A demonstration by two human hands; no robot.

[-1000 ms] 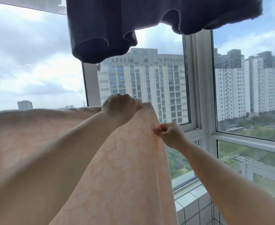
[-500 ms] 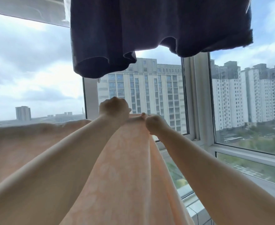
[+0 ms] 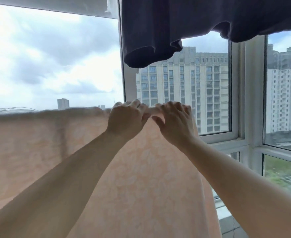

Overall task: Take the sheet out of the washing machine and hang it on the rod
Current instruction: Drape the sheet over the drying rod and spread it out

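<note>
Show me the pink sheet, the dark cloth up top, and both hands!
pink sheet point(image 3: 141, 177), head view, middle of hanging cloth.
dark cloth point(image 3: 175, 23), head view, its middle.
left hand point(image 3: 126, 117), head view, back.
right hand point(image 3: 174, 122), head view, back.

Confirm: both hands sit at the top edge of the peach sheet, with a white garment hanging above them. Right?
Not quite. The head view shows the garment above is dark navy, not white. Both the left hand and right hand do sit at the peach sheet top edge.
</note>
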